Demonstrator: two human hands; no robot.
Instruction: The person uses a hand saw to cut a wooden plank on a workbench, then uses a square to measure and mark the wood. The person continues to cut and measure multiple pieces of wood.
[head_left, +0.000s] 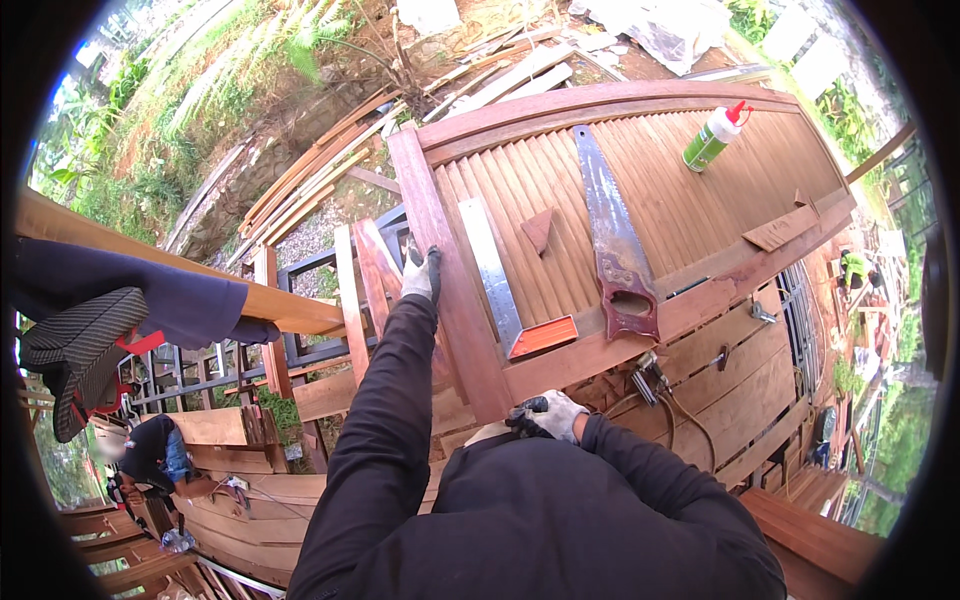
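Note:
A large slatted wooden panel (540,185) with a reddish-brown frame lies in front of me. My left hand (422,275), in a grey and black glove, grips the outer edge of its left frame piece. At the near left corner, my right hand (555,415) is closed, its gloved fingers curled; what they hold, if anything, is hidden. On the panel lie a try square (490,275) with an orange-edged handle, a handsaw (613,220), a small triangular wood piece (538,231) and a white-green glue bottle (712,138) with a red cap.
A wood offcut (780,228) lies on the panel's right side. Below the near edge, an air tool (650,378) with a hose rests on planks (735,400). Draped dark cloth and a cap (85,345) hang at left. A co-worker (155,455) bends over farther left.

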